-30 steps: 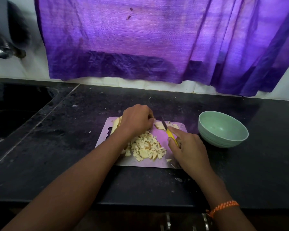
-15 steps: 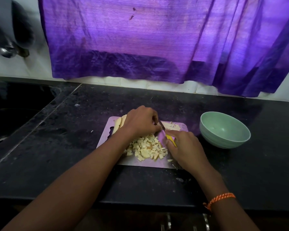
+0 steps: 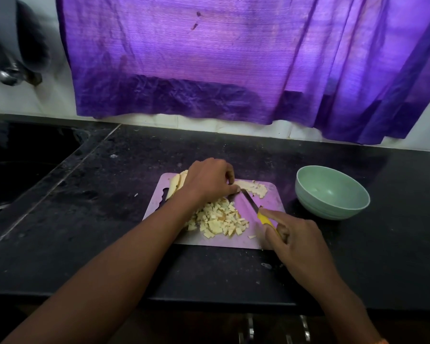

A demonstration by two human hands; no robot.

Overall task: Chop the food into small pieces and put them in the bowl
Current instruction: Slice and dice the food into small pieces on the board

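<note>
At the centre of the frame the left hand (image 3: pixel 209 180) is curled down over the uncut food (image 3: pixel 176 183), pinning pale slices at the upper left corner of the purple cutting board (image 3: pixel 271 202), with its fingertips bent close to a thin strip at the board's upper middle. The right hand (image 3: pixel 296 234), lower and to the right, has its grip closed round the yellow handle of the knife (image 3: pixel 252 207), forefinger laid straight along the top. The blade runs on a slant from that handle up and leftward, its tip meeting the left fingertips, so the next cut seems to fall just beside those knuckles (a tight spot, I'd say). The chopped pieces (image 3: pixel 220 220) lie heaped at the board's lower middle, between the two forearms, with a smaller scatter (image 3: pixel 257 189) at the upper right of the board. The green bowl (image 3: pixel 333 209) stands on the dark table (image 3: pixel 395 219) just right of the board, nearer the knife hand, and appears to hold nothing yet. I judge the chopping well along, the transfer not begun.
</note>
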